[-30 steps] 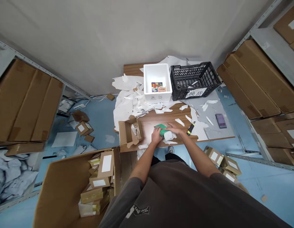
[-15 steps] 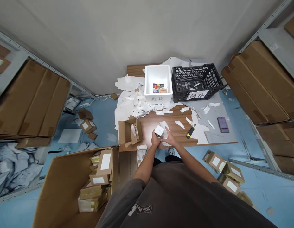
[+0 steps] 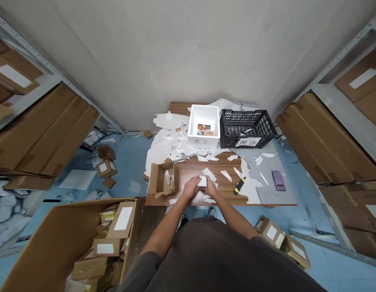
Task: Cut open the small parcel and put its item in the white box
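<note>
A small white box (image 3: 201, 181) is held between my two hands just above the front part of the wooden table. My left hand (image 3: 191, 186) grips its left side, and my right hand (image 3: 210, 188) closes on its right side. Scraps of white paper (image 3: 209, 174) lie right behind and below the hands. To the left stands an opened cardboard box (image 3: 157, 180) with some paper inside. A black and yellow utility knife (image 3: 240, 185) rests on the table to the right of my right hand.
A white foam bin (image 3: 203, 142) with small packets stands at the back, beside a black plastic crate (image 3: 248, 140). A purple blurred item (image 3: 278, 181) lies at the right. A large carton (image 3: 54, 215) of parcels stands at lower left; shelves (image 3: 33, 69) flank both sides.
The white box has turned and is now held level between both hands. The right hand has let go of a piece of white paper, which lies on the table. The camera view has tilted up.
</note>
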The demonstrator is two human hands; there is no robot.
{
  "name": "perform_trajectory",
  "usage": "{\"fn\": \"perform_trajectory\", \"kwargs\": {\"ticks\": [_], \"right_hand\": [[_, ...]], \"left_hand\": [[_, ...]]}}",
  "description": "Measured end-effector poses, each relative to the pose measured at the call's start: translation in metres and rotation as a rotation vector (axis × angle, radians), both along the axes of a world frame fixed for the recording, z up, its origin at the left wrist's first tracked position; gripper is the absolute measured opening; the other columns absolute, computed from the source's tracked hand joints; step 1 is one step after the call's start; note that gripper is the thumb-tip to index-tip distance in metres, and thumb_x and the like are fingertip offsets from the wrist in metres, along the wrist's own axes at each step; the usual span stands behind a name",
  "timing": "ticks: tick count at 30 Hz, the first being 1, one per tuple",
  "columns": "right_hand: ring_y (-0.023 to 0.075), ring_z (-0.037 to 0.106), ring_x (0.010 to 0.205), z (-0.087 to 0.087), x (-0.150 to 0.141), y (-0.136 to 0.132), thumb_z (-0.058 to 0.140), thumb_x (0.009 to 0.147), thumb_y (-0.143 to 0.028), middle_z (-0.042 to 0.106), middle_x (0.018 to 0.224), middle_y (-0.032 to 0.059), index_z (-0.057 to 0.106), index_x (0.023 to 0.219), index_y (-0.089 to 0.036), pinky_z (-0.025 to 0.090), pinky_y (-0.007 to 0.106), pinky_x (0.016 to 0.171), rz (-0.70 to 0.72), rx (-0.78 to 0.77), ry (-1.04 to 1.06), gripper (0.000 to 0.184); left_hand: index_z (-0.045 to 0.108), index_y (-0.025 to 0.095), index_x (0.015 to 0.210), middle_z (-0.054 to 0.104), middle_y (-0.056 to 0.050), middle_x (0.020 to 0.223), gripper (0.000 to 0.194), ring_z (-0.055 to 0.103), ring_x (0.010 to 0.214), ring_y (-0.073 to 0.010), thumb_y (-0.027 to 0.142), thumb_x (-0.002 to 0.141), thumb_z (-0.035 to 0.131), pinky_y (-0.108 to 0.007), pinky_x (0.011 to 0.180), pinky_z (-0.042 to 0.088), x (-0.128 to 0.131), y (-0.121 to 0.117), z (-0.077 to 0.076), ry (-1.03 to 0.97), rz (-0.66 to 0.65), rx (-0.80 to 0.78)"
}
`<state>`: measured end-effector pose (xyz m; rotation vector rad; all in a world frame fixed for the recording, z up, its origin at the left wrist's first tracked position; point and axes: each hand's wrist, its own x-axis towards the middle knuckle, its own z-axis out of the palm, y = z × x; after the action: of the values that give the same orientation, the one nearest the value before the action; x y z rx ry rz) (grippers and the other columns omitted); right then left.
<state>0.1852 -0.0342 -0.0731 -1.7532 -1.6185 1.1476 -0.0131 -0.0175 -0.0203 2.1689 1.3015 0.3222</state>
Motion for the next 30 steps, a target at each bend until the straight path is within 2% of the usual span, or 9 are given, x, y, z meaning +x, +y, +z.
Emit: {"fn": "perform_trajectory", "kwargs": {"ticks": [5,7,10,12,15,17,20,24,30], "right_hand": [[0.0305,0.071,0.118,-0.003,-0.007,0.001,0.084,0.072,-0.022,0.072,0.134,0.0088,0.051,0.146,-0.028,0.055,0.044,0.104,0.005,-0.013,-0.004,0.081],[0.0302,0.072,0.118,-0.005,-0.010,0.002,0.083,0.071,-0.022,0.072,0.135,0.0087,0.051,0.148,-0.028,0.056,0.045,0.105,0.005,-0.010,0.026,0.083],[0.0316,0.070,0.123,-0.003,-0.010,0.003,0.082,0.070,-0.023,0.070,0.140,0.0128,0.051,0.152,-0.024,0.056,0.046,0.107,-0.032,-0.011,0.064,0.088],[0.0320,0.066,0.131,0.001,-0.008,0.001,0.081,0.070,-0.026,0.064,0.149,0.0164,0.050,0.154,-0.022,0.055,0.046,0.110,-0.064,0.017,0.099,0.089],[0.0296,0.069,0.123,0.008,-0.005,-0.002,0.078,0.074,-0.032,0.059,0.155,0.0193,0.047,0.158,-0.020,0.057,0.045,0.106,-0.126,0.010,0.161,0.090],[0.0274,0.071,0.113,0.012,-0.005,-0.004,0.078,0.075,-0.036,0.062,0.150,0.0176,0.049,0.156,-0.021,0.059,0.044,0.101,-0.126,0.004,0.140,0.087],[0.0264,0.072,0.102,0.021,-0.009,-0.003,0.077,0.079,-0.039,0.070,0.136,0.0128,0.055,0.147,-0.023,0.058,0.044,0.100,-0.142,0.036,0.028,0.073],[0.0298,0.073,0.104,0.031,-0.016,0.004,0.072,0.084,-0.034,0.077,0.119,0.0110,0.058,0.139,-0.024,0.057,0.042,0.097,-0.208,0.060,-0.125,0.057],[0.0287,0.075,0.107,0.024,-0.010,0.004,0.052,0.094,-0.033,0.077,0.114,0.0109,0.056,0.132,-0.023,0.058,0.040,0.094,-0.274,0.108,-0.005,0.039]], "left_hand": [[0.075,0.026,0.135,0.076,-0.009,0.137,0.034,0.068,0.131,-0.0284,0.030,0.102,0.066,-0.042,0.116,0.052,-0.003,0.017,-0.003,-0.097,0.123,-0.053],[0.071,0.026,0.143,0.080,-0.008,0.126,0.040,0.074,0.117,-0.0266,0.033,0.104,0.064,-0.039,0.107,0.056,-0.003,0.031,-0.003,-0.142,0.256,-0.119],[0.055,0.022,0.161,0.079,-0.009,0.125,0.064,0.076,0.094,-0.0223,0.026,0.098,0.069,-0.036,0.094,0.059,0.006,0.050,0.002,-0.172,0.463,-0.219],[0.060,0.020,0.156,0.076,-0.012,0.133,0.063,0.074,0.100,-0.0226,0.022,0.094,0.073,-0.037,0.097,0.059,0.012,0.057,0.007,-0.171,0.527,-0.175],[0.082,0.020,0.122,0.075,-0.012,0.137,0.031,0.067,0.126,-0.0275,0.015,0.095,0.067,-0.041,0.114,0.051,0.016,0.058,0.011,-0.139,0.414,-0.051],[0.087,0.024,0.112,0.080,-0.009,0.128,0.035,0.067,0.125,-0.0282,0.010,0.097,0.059,-0.043,0.117,0.050,0.015,0.056,0.011,-0.092,0.303,-0.074],[0.086,0.025,0.122,0.082,-0.007,0.126,0.045,0.070,0.123,-0.0274,0.007,0.096,0.054,-0.043,0.117,0.051,0.011,0.050,0.012,-0.067,0.191,-0.124],[0.081,0.025,0.132,0.079,-0.005,0.135,0.047,0.071,0.127,-0.0246,0.011,0.097,0.054,-0.039,0.118,0.051,0.009,0.043,0.014,-0.130,0.122,-0.151],[0.079,0.022,0.134,0.077,-0.010,0.140,0.042,0.069,0.133,-0.0287,0.026,0.094,0.068,-0.042,0.120,0.050,0.013,0.037,0.007,-0.223,0.170,-0.150]]}}
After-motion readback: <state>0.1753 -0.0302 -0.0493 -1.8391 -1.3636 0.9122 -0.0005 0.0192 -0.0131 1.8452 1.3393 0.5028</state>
